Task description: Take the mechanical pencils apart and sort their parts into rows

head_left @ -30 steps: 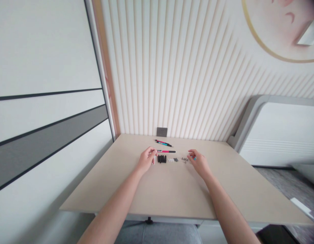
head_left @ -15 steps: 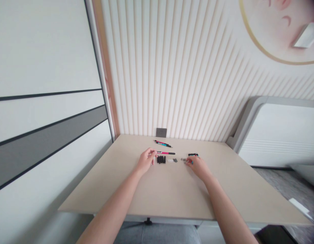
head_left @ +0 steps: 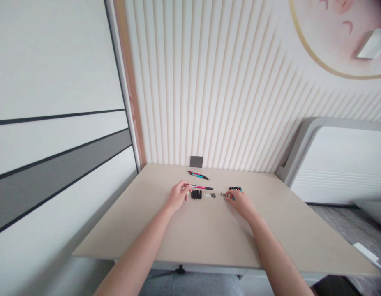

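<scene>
My left hand (head_left: 178,196) pinches the near end of a pink and black pen (head_left: 202,187) that lies across the beige table (head_left: 208,230). My right hand (head_left: 241,202) rests on the table with its fingers curled over small grey parts (head_left: 224,194), and a bit of blue shows at its fingertips. Between the hands lie a row of black grip sleeves (head_left: 196,194), small white pieces (head_left: 206,195) and a dark grey piece (head_left: 213,195). A short black and blue pen part (head_left: 235,188) lies just beyond my right hand.
Two more pens (head_left: 197,174), pink and blue, lie near the back of the table below a grey wall socket (head_left: 196,161). A ribbed wall stands behind. A white and grey headboard (head_left: 338,160) is at the right.
My right hand has moved down and slightly right onto the table by the grey parts, uncovering the black and blue pen part beyond it. My left hand has barely moved.
</scene>
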The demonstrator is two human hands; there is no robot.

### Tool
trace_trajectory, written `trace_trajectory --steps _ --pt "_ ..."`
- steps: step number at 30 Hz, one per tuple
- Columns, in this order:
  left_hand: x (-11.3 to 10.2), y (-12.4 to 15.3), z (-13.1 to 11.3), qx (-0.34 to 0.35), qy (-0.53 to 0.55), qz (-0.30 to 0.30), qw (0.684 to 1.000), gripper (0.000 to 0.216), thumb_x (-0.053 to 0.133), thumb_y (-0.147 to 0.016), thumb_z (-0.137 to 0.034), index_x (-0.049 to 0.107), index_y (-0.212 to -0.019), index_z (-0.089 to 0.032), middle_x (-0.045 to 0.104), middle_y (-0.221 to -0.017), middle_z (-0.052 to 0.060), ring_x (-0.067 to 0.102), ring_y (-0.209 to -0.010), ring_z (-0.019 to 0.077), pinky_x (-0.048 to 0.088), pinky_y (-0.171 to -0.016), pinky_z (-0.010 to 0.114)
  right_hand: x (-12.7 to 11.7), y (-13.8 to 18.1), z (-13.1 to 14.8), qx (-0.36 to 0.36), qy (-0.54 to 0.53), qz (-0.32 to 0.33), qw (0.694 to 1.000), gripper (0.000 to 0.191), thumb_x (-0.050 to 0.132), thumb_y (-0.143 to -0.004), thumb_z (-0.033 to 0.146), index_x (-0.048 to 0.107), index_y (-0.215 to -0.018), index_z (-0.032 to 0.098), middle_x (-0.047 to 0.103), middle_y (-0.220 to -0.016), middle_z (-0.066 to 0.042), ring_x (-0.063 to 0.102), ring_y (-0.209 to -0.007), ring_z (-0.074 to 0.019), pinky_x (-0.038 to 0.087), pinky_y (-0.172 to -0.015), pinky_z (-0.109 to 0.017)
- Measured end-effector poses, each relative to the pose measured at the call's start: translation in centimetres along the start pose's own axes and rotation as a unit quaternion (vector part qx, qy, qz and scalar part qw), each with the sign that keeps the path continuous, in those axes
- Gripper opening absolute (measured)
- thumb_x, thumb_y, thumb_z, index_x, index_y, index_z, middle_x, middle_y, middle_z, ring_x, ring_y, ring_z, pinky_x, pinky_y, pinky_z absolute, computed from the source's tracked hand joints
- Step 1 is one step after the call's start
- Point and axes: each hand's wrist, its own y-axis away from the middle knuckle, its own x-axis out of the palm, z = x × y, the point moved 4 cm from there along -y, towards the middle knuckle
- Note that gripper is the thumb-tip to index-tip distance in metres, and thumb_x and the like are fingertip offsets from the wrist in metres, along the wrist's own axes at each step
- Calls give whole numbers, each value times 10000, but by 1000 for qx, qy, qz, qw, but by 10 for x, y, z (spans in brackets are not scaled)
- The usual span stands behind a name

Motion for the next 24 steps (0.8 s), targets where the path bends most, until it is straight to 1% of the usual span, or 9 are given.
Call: trace_trajectory --steps 4,6,7,9,12,14,18,21,24 --pt "3 1 -1 -7 16 12 1000 323 545 -850 -480 567 -931 -168 669 -827 28 497 -452 74 400 -473 210 -16 4 13 -71 -75 -116 988 298 422 -947 364 673 -986 210 687 -960 -83 613 -929 -218 439 -834 -325" --pt "6 3 -2 -13 26 28 999 326 560 -842 -478 572 -936 -166 677 -843 37 498 -453 73 385 -465 207 -16 6 26 -98 -118 -148 977 350 384 -965 390 668 -1038 200 682 -985 -99 605 -963 -224 437 -870 -340" --pt "8 3 -3 -14 31 37 999 327 564 -840 -476 575 -940 -165 681 -853 42 502 -457 73 381 -465 207 -14 7 33 -113 -137 -147 973 368 371 -970 396 663 -1071 196 679 -1011 -104 601 -983 -224 436 -883 -344" --pt "11 5 -4 -10 39 53 998 324 567 -841 -474 581 -940 -165 687 -874 49 513 -467 74 380 -472 208 -5 8 48 -144 -172 -108 969 387 348 -982 395 650 -1116 192 676 -1040 -98 601 -994 -214 442 -884 -334" --pt "13 7 -7 6 37 61 997 315 565 -844 -475 584 -917 -169 686 -853 39 520 -474 77 383 -486 211 13 9 62 -154 -180 -23 971 413 301 -1001 370 672 -1000 189 692 -854 -57 625 -801 -185 463 -751 -294" --pt "13 9 -9 15 19 64 998 307 563 -846 -476 585 -896 -173 680 -817 26 524 -482 84 394 -502 215 20 8 64 -147 -155 -6 977 403 306 -1002 342 671 -925 188 688 -797 -45 615 -730 -181 451 -697 -284" --pt "13 12 -13 23 -33 75 996 294 537 -864 -472 584 -864 -182 680 -803 19 528 -490 92 419 -524 222 21 5 60 -144 -100 -58 983 328 353 -991 279 662 -922 194 695 -890 -68 615 -812 -194 441 -742 -286" --pt "11 13 -14 21 -62 75 995 301 526 -869 -480 571 -826 -186 657 -735 3 525 -479 99 413 -501 218 16 7 63 -156 -49 -100 982 315 353 -994 262 654 -929 197 683 -875 -83 596 -811 -206 431 -740 -295" --pt "11 12 -14 15 -65 80 995 316 516 -871 -490 553 -798 -185 643 -705 0 529 -470 102 407 -487 216 12 11 70 -179 10 -125 976 309 344 -1000 255 641 -934 200 668 -831 -87 573 -796 -217 408 -733 -308"
